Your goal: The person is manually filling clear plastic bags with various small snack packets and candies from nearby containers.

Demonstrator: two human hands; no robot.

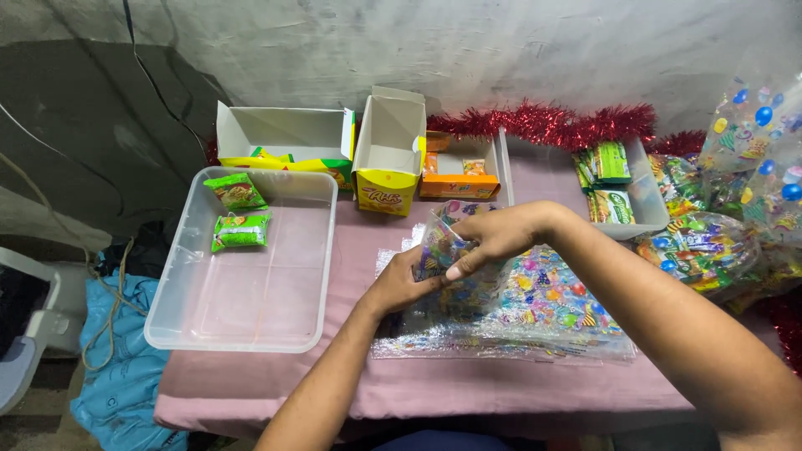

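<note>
Both my hands hold one clear plastic gift bag (443,250) printed with coloured balloons, over the middle of the pink-covered table (368,250). My left hand (401,282) grips its lower left side. My right hand (493,238) pinches its upper edge from the right. Under the hands lies a flat stack of the same printed bags (551,309). What the held bag contains is hidden.
A clear plastic tub (196,321) at left holds two green snack packets (241,230). Open cardboard boxes (388,159) stand at the back. A white tray of green packets (647,200) and filled printed bags (697,250) sit at right, along red tinsel (543,124).
</note>
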